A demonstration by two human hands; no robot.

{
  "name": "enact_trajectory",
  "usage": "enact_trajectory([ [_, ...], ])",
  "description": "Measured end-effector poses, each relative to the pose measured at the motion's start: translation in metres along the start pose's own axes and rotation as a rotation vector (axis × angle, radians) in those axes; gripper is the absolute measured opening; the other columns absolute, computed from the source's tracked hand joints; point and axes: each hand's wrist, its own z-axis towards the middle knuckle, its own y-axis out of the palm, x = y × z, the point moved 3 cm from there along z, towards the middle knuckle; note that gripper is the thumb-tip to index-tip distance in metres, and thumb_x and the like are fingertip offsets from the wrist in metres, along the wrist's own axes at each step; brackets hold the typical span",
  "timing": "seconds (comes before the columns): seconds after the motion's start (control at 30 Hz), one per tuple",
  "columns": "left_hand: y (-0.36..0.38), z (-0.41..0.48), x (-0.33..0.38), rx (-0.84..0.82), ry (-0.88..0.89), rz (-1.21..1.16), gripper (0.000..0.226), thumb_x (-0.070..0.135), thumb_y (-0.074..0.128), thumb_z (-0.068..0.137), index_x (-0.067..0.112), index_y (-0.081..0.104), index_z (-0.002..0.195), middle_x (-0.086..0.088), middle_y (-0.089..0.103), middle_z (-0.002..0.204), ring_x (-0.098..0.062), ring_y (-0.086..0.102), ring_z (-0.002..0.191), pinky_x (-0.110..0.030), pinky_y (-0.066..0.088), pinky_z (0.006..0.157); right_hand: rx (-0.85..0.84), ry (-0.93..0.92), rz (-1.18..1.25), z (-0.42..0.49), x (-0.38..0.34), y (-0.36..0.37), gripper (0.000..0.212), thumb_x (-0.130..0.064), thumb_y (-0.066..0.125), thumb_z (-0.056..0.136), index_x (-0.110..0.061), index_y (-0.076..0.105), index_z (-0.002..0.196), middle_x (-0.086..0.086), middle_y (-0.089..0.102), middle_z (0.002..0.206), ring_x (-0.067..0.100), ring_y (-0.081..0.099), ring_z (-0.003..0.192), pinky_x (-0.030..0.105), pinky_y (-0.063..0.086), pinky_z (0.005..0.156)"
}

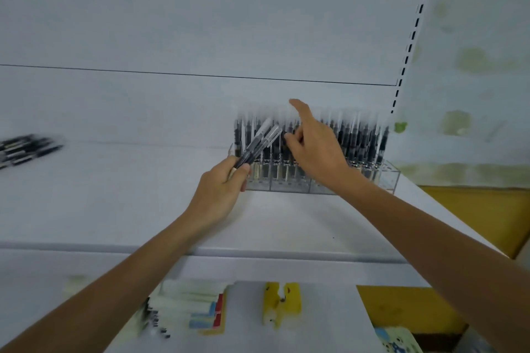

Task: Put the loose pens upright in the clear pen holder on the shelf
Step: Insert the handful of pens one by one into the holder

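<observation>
At centre right of the frame, the clear pen holder (385,179) on the shelf (143,198) is packed with upright pens (358,137). The left grip (220,183) clasps a few loose pens (261,143), tilted, before the holder's left end. The right grip (315,149) is over the rows; whether it pinches one cannot be told.

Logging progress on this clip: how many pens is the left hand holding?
2 visible, gripped in the left hand: the left pen and the right pen side by side, caps toward the clear pen holder. Blur may hide a third.
</observation>
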Motion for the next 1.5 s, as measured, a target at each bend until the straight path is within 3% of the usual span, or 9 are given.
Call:
enact_trajectory([
  [0.17, 0.007, 0.008, 0.025, 0.003, 0.100, -0.011, 0.022, 0.023, 0.042, 0.097, 0.016, 0.053, 0.080, 0.003, 0.055, 0.062, -0.002, 0.043, 0.045, -0.017, 0.035, 0.049, -0.062, 0.094, 0.385, -0.020, -0.012, -0.004, 0.026, -0.017, 0.056, 0.093, -0.015, 0.047, 0.118, 0.004, 0.067, 0.083, 0.018, 0.066, 0.074, 0.027, 0.052, 0.068],
  [0.37, 0.034, 0.006, 0.039, -0.089, 0.096, -0.087, 0.023, 0.025, 0.037, 0.099, 0.019, 0.050, 0.081, 0.003, 0.054, 0.061, -0.004, 0.046, 0.044, -0.017, 0.036, 0.046, 0.041, 0.307, 0.825, -0.015, -0.014, -0.014, 0.043, -0.008, 0.064, 0.088, -0.012, 0.043, 0.125, 0.017, 0.068, 0.084, 0.022, 0.068, 0.077, 0.035, 0.058, 0.079],
  [0.5, 0.036, 0.000, 0.032, -0.071, 0.064, -0.109, 0.023, 0.023, 0.036, 0.100, 0.011, 0.052, 0.089, 0.000, 0.056, 0.063, -0.011, 0.048, 0.045, -0.015, 0.038, 0.042, 0.183, 0.197, 0.626, -0.010, -0.010, -0.041, 0.054, -0.007, 0.065, 0.087, -0.017, 0.037, 0.133, 0.008, 0.067, 0.076, 0.010, 0.067, 0.064, 0.018, 0.055, 0.060],
  [0.6, 0.031, 0.000, 0.021, -0.011, 0.025, -0.051, 0.021, 0.022, 0.039, 0.099, 0.015, 0.051, 0.083, 0.000, 0.050, 0.062, -0.011, 0.043, 0.049, -0.011, 0.033, 0.045, 0.305, 0.160, 0.571, 0.001, 0.007, -0.057, 0.050, -0.005, 0.064, 0.087, -0.014, 0.040, 0.129, 0.011, 0.068, 0.082, 0.021, 0.070, 0.073, 0.035, 0.059, 0.068],
  [0.83, 0.026, -0.001, 0.018, 0.071, -0.018, 0.044, 0.023, 0.017, 0.043, 0.096, 0.013, 0.046, 0.074, 0.003, 0.039, 0.057, -0.011, 0.033, 0.051, -0.013, 0.030, 0.043, 0.229, -0.016, 0.298, 0.009, 0.015, -0.046, 0.045, -0.006, 0.062, 0.089, -0.012, 0.045, 0.130, 0.007, 0.062, 0.087, 0.020, 0.064, 0.073, 0.019, 0.052, 0.065],
  [1.03, 0.026, -0.005, 0.020, 0.099, 0.026, 0.021, 0.027, 0.020, 0.044, 0.096, 0.016, 0.040, 0.070, 0.004, 0.038, 0.054, -0.010, 0.031, 0.049, -0.015, 0.028, 0.044, 0.158, -0.017, 0.239, 0.017, 0.012, -0.039, 0.045, -0.005, 0.059, 0.091, -0.010, 0.041, 0.131, 0.007, 0.059, 0.084, 0.022, 0.061, 0.074, 0.025, 0.053, 0.065],
  [1.17, 0.025, -0.004, 0.016, 0.119, 0.012, 0.004, 0.025, 0.020, 0.044, 0.097, 0.014, 0.042, 0.072, 0.002, 0.040, 0.055, -0.010, 0.032, 0.049, -0.016, 0.027, 0.045, -0.135, 0.019, 0.142, 0.007, 0.016, -0.016, 0.046, -0.005, 0.057, 0.091, -0.013, 0.039, 0.132, 0.023, 0.064, 0.087, 0.037, 0.064, 0.077, 0.046, 0.057, 0.069],
  [1.33, 0.026, -0.003, 0.015, 0.115, 0.009, -0.018, 0.024, 0.021, 0.042, 0.097, 0.017, 0.042, 0.074, -0.002, 0.043, 0.060, -0.011, 0.034, 0.051, -0.018, 0.027, 0.046, -0.031, -0.014, -0.151, 0.006, 0.015, -0.016, 0.048, -0.026, 0.052, 0.096, -0.021, 0.037, 0.141, 0.009, 0.065, 0.090, 0.023, 0.061, 0.078, 0.040, 0.055, 0.072],
  [1.5, 0.030, -0.002, 0.024, 0.134, 0.076, -0.009, 0.024, 0.020, 0.041, 0.098, 0.017, 0.041, 0.073, -0.003, 0.044, 0.059, -0.012, 0.035, 0.051, -0.020, 0.027, 0.048, 0.162, 0.009, 0.131, -0.008, 0.006, -0.031, 0.036, -0.030, 0.052, 0.095, -0.015, 0.051, 0.127, 0.001, 0.061, 0.089, 0.015, 0.055, 0.075, 0.037, 0.051, 0.072],
])
